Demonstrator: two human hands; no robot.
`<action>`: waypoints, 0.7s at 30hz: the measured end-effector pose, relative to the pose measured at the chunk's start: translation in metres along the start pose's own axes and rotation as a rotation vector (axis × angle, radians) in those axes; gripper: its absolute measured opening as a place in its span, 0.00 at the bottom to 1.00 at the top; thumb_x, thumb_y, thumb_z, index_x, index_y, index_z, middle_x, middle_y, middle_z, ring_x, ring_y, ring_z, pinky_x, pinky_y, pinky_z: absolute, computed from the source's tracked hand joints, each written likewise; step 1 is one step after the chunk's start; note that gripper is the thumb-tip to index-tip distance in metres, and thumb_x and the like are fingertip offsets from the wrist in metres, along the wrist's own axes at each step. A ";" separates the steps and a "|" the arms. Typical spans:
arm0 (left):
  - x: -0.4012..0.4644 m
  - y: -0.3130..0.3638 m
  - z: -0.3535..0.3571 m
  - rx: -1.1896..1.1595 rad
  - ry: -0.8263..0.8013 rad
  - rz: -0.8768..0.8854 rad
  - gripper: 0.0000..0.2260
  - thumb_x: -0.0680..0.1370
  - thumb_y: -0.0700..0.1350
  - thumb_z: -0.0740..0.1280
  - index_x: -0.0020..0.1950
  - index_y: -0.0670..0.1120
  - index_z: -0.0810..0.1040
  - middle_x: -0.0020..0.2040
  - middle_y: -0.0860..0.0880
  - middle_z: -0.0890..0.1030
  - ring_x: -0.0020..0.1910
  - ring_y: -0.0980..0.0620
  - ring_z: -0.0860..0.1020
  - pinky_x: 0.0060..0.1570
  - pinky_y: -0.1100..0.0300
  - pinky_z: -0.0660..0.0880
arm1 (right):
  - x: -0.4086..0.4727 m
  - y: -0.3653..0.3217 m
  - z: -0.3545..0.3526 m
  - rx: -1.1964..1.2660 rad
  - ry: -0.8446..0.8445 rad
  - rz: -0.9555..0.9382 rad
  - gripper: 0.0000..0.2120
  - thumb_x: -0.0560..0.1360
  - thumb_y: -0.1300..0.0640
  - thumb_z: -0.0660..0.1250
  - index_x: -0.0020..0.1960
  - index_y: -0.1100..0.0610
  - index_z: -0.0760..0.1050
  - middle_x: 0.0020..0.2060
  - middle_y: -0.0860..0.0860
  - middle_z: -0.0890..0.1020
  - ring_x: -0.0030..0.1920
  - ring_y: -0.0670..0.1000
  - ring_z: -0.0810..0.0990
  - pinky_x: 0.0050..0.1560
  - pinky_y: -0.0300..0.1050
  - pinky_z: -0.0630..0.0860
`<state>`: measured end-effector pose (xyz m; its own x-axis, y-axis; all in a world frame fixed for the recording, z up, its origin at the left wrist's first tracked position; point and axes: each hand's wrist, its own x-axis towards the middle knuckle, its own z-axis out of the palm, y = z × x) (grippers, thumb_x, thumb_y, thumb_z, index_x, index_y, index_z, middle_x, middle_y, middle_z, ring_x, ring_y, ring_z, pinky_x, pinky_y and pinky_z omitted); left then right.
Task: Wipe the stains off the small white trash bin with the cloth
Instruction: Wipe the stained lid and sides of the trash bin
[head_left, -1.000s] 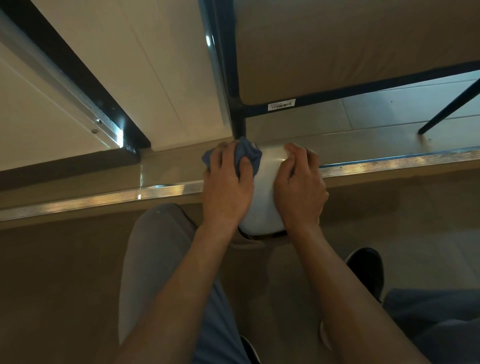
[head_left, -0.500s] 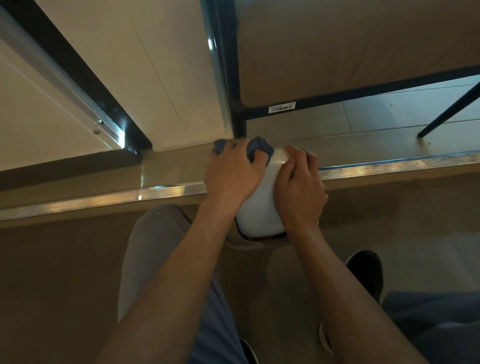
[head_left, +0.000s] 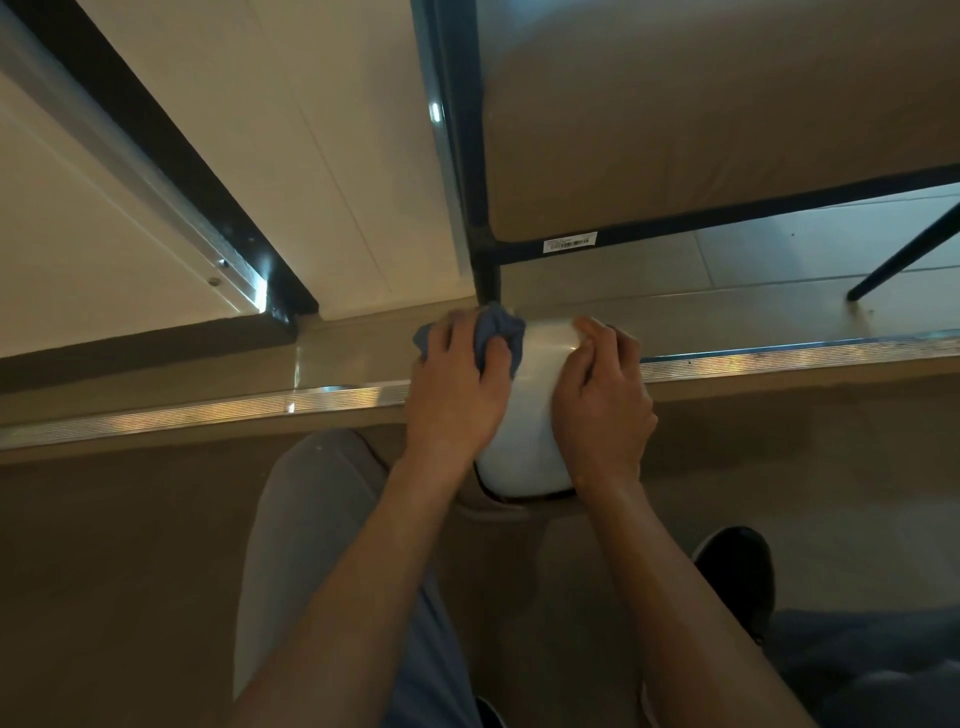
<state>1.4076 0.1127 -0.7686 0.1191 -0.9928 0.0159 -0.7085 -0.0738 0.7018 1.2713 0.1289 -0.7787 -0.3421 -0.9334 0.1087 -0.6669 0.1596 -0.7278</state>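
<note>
A small white barcode sticker (head_left: 569, 243) sits on the dark metal frame rail (head_left: 675, 221) beneath the tan cushion. Its bars and a line of tiny print show, but the characters are too small to read.

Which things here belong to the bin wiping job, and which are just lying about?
Job: small white trash bin; blue cloth in left hand; right hand steadying the bin.
Lying about: black-framed furniture; barcode label; metal floor strip; black shoe.

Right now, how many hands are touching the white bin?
2. The left hand presses the blue cloth on the bin; the right hand grips its other side.
</note>
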 end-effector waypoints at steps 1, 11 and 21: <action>0.009 0.008 0.001 0.072 -0.016 -0.021 0.17 0.84 0.51 0.58 0.70 0.46 0.73 0.70 0.44 0.74 0.67 0.39 0.73 0.64 0.46 0.70 | 0.001 0.000 0.000 -0.003 0.000 0.011 0.15 0.85 0.50 0.53 0.69 0.46 0.71 0.68 0.48 0.73 0.60 0.55 0.78 0.53 0.56 0.78; -0.084 -0.015 -0.001 0.214 -0.094 0.192 0.24 0.85 0.63 0.50 0.81 0.62 0.58 0.83 0.61 0.51 0.81 0.44 0.52 0.76 0.40 0.61 | 0.001 0.002 -0.003 0.071 -0.004 -0.016 0.16 0.86 0.51 0.53 0.69 0.50 0.73 0.66 0.52 0.74 0.57 0.55 0.80 0.47 0.52 0.79; -0.035 -0.016 -0.046 0.217 -0.110 0.097 0.25 0.83 0.55 0.63 0.79 0.55 0.64 0.75 0.52 0.68 0.69 0.48 0.64 0.66 0.51 0.67 | 0.010 0.006 -0.017 0.268 -0.165 0.068 0.14 0.86 0.50 0.55 0.68 0.46 0.73 0.68 0.50 0.69 0.56 0.50 0.77 0.51 0.39 0.73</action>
<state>1.4466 0.1526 -0.7480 -0.0250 -0.9996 -0.0105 -0.8470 0.0156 0.5313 1.2527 0.1256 -0.7704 -0.2535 -0.9664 -0.0417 -0.4408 0.1538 -0.8843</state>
